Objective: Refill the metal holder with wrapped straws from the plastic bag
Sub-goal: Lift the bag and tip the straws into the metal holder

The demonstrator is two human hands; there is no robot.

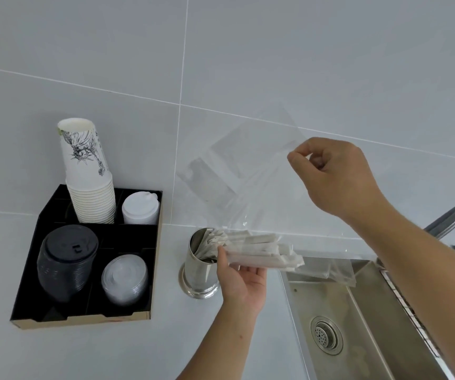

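A shiny metal holder (197,270) stands upright on the white counter, left of the sink. A bundle of paper-wrapped straws (259,249) lies almost level, its left ends inside the holder's mouth. My left hand (241,281) grips the bundle from below, beside the holder. My right hand (336,176) is raised above and to the right, pinching a corner of the clear plastic bag (242,165). The bag hangs stretched between that hand and the straws, and its lower part still wraps the bundle's right end.
A black tray (155,270) on the left holds a tall stack of paper cups (88,174), white lids, black lids (66,261) and clear lids (123,278). A steel sink (358,325) with a drain sits at the lower right, a grey tap (451,216) behind it.
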